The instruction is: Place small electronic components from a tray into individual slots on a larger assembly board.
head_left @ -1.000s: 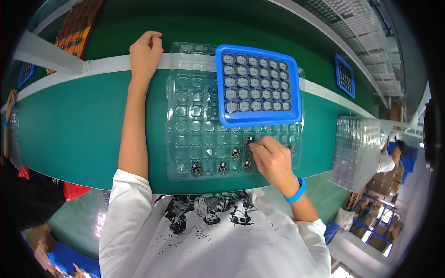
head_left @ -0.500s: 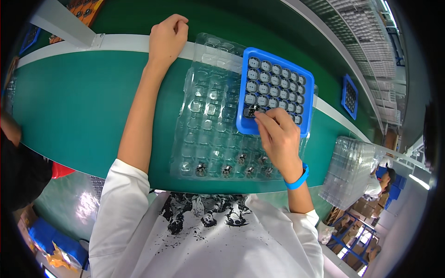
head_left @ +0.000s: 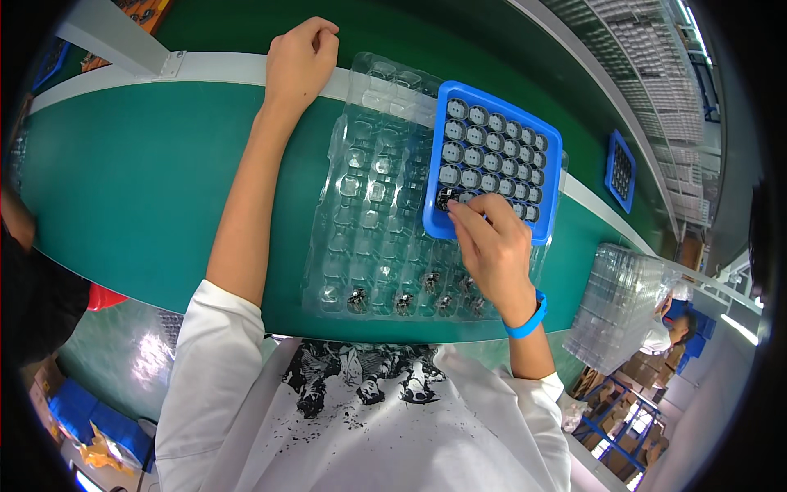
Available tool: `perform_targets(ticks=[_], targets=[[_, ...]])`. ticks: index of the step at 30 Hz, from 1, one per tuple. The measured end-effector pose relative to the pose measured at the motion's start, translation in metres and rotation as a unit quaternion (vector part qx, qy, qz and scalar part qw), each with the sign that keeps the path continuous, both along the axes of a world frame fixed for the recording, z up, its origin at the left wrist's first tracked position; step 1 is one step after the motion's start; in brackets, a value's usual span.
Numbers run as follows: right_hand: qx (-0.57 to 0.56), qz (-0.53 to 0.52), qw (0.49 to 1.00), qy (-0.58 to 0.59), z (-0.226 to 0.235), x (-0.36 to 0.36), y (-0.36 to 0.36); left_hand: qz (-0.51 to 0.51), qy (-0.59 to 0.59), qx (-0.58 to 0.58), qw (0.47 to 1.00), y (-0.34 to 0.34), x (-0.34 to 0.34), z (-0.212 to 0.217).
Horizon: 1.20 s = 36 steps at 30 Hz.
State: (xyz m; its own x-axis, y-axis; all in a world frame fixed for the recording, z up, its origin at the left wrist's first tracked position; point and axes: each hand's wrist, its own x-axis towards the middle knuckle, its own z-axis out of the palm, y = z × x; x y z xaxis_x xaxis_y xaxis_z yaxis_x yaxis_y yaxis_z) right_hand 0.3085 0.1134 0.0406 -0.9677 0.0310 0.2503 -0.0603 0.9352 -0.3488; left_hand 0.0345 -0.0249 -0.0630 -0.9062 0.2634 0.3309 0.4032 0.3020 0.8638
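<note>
Now right hand touches blue tray

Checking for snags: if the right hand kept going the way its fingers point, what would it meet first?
The right hand points up and left at the blue tray, its fingers at the near-left corner. It would probably meet the small round parts seated there first, though depth is unclear.

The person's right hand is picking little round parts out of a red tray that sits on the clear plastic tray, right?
Not quite: the tray is blue, not red, as the head view shows. The right hand does reach into its near corner among the little round parts, and it sits on the clear plastic tray.
</note>
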Motion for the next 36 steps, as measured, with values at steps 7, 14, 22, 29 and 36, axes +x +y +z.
perform_targets(ticks=[7,14,22,29,36], targets=[[-0.014,-0.003,1.000,0.010,-0.003,-0.001,-0.002,-0.013,0.003,-0.049,0.999,-0.003,-0.002,0.000],[-0.081,-0.035,0.996,0.008,-0.003,0.001,-0.001,-0.009,-0.008,-0.021,1.000,-0.002,-0.002,0.000],[-0.059,-0.053,0.997,-0.003,-0.002,-0.020,0.012,0.004,-0.007,0.003,1.000,-0.001,-0.003,-0.002],[-0.026,-0.024,0.999,-0.003,-0.002,-0.024,0.013,-0.012,0.000,-0.049,0.999,-0.003,-0.004,0.000],[-0.025,-0.011,1.000,-0.007,-0.001,-0.024,0.014,0.004,-0.019,-0.008,1.000,-0.002,-0.002,0.001]])
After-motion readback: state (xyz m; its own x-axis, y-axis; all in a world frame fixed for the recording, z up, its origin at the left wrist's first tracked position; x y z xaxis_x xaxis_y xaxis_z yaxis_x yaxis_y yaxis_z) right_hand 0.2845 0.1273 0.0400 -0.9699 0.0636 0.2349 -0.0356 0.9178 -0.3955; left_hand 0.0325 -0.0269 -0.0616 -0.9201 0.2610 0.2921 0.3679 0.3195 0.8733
